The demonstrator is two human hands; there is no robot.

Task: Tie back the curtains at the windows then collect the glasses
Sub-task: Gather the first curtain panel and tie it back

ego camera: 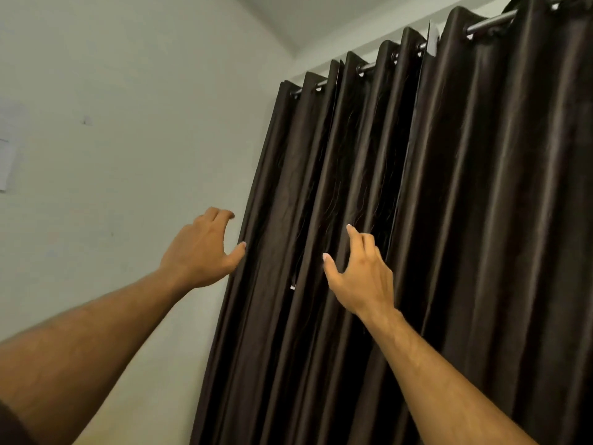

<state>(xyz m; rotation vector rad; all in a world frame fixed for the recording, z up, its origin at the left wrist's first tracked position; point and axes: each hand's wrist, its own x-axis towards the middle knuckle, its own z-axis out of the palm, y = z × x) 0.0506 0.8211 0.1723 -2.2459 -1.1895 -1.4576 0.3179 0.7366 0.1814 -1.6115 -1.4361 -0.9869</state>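
A dark brown curtain (449, 203) hangs in deep folds from a metal rod (487, 24) and fills the right half of the view. My left hand (202, 252) is raised at the curtain's left edge, fingers spread, thumb touching the outermost fold. My right hand (361, 274) reaches into the folds a little to the right, fingers apart and resting against the fabric, gripping nothing that I can see. The window behind the curtain is hidden. No glasses are in view.
A pale wall (128, 123) runs along the left, with a white sheet of paper (6, 165) stuck at the far left edge. The ceiling (321, 14) meets the wall above the rod.
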